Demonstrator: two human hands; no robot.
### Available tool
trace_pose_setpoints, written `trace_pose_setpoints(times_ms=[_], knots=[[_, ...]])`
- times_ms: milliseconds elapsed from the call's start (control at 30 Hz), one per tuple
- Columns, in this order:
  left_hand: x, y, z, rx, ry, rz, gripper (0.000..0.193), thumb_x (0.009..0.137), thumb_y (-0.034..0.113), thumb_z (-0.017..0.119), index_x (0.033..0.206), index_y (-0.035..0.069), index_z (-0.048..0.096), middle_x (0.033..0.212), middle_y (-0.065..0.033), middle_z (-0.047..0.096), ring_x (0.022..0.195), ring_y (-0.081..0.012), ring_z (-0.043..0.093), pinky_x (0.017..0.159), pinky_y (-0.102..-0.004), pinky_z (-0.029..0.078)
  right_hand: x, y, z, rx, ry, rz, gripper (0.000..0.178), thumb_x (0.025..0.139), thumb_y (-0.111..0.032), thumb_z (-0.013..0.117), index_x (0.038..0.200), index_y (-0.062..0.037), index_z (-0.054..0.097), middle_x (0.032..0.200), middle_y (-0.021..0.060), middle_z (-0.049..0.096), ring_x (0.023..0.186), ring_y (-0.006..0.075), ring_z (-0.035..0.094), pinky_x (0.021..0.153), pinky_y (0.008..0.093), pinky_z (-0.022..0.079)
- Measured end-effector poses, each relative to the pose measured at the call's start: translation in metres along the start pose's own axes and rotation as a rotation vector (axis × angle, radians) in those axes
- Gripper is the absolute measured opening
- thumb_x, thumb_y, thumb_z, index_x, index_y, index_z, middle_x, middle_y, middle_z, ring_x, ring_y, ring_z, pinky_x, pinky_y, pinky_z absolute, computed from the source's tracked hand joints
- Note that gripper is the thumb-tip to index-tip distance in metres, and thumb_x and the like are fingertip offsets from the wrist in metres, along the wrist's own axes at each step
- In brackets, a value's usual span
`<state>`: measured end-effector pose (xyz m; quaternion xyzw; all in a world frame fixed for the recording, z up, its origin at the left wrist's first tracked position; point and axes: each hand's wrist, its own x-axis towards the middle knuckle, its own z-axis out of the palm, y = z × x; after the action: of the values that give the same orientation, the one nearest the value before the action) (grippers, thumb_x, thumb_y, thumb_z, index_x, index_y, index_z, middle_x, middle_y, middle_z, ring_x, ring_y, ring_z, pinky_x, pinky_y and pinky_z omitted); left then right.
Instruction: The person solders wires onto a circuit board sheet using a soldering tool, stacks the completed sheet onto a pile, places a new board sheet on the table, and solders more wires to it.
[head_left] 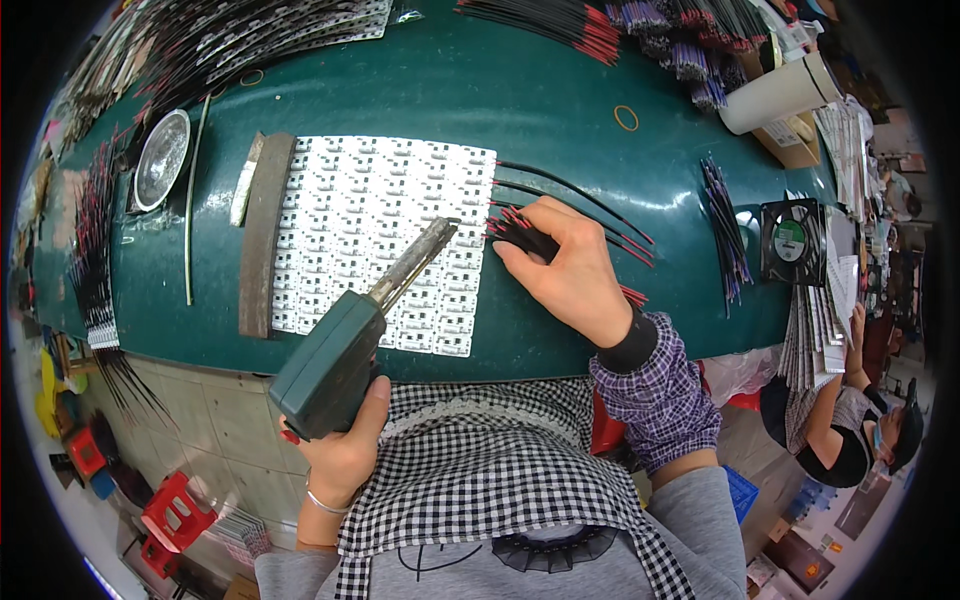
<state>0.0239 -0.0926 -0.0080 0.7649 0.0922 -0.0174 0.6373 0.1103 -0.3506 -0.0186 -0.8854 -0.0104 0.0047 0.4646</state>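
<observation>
A white panel of small circuit boards (350,215) lies flat on the green table, with a dark straight bar (266,240) along its left edge. My left hand (345,455) is closed around the handle of a dark green soldering gun (330,355). Its tip rests over the right part of the panel; whether it touches cannot be told. At the panel's right edge, my right hand (575,265) pinches a bundle of black wires (522,238) with red ends. A few black wires (575,188) run rightward from that edge, above my hand.
A round metal dish (162,160) and a thin rod (197,200) lie to the left. Purple-ended wires (722,230) and a small fan (793,243) are on the right, below a white cylinder (780,93). More wire bundles (550,25) line the far side. Another person (850,425) sits at right.
</observation>
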Motion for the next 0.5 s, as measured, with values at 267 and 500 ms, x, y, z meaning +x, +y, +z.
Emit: trace_pose_setpoints(times_ms=[267, 500], knots=[[0.002, 0.007, 0.008, 0.043, 0.0, -0.05, 0.022, 0.078, 0.005, 0.078, 0.098, -0.003, 0.07, 0.087, -0.007, 0.072, 0.072, -0.0107, 0.064, 0.064, -0.0246, 0.051, 0.001, 0.003, 0.001, -0.053, 0.012, -0.023, 0.018, 0.079, -0.008, 0.068, 0.088, 0.0057, 0.063, 0.078, 0.0151, 0.057, 0.065, 0.0315, 0.057, 0.059, 0.0404, 0.044], [0.007, 0.005, 0.012, 0.147, -0.056, 0.141, 0.015, 0.077, 0.006, 0.077, 0.088, -0.001, 0.07, 0.077, -0.0058, 0.069, 0.062, -0.0116, 0.061, 0.057, -0.0258, 0.048, 0.001, 0.001, 0.001, -0.067, 0.002, -0.016, 0.017, 0.079, -0.009, 0.068, 0.083, 0.006, 0.061, 0.075, 0.0152, 0.055, 0.066, 0.0326, 0.057, 0.059, 0.0414, 0.043]])
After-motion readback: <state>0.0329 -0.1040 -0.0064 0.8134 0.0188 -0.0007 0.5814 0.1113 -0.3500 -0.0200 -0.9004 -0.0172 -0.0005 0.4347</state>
